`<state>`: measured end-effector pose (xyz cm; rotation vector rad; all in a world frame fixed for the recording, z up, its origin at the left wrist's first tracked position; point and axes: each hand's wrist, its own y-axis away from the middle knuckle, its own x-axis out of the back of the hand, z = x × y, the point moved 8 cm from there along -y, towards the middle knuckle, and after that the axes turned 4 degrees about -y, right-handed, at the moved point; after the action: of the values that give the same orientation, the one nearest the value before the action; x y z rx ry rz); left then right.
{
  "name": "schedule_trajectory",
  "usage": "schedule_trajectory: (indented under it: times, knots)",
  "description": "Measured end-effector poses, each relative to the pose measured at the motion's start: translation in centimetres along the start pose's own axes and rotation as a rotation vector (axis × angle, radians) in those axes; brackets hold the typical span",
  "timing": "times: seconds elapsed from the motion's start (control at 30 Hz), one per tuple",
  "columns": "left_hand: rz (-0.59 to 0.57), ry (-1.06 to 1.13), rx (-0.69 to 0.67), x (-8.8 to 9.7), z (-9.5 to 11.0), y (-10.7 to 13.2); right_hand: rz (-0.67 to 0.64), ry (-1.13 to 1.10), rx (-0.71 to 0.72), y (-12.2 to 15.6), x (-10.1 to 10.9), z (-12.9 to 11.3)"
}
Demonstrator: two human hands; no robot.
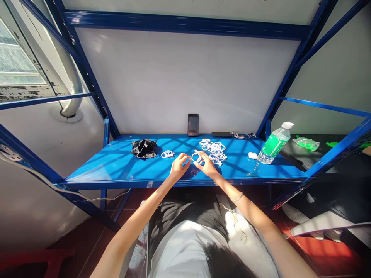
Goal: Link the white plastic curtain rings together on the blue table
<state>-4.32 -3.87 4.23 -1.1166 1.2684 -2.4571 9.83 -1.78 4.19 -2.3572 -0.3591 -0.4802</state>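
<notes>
Your left hand (pixel 179 166) and right hand (pixel 207 165) meet over the counter's (pixel 116 170) near edge. Fingers of both pinch one white ring (pixel 196 157) held between them. The ring pile (pixel 215 150) lies just beyond, nearer your right hand.

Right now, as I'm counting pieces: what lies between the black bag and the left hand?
A small cluster of white rings, on the blue shelf, in the head view.

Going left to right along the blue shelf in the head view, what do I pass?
From the left: black bag → small bunch of rings → left hand → ring pinched between both hands → right hand → white case → bottle.
</notes>
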Motion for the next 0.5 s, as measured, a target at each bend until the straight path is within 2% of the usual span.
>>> schedule_trajectory:
  times: [0.23, 0.5]
  knots:
    - [-0.028, -0.029, -0.003, -0.33, -0.02, 0.10, 0.039, 0.057, 0.079, 0.03, 0.08, -0.13]
    - [-0.047, -0.067, -0.013, -0.50, 0.44, 0.17, 0.082, 0.106, 0.080, 0.26, 0.17, 0.04]
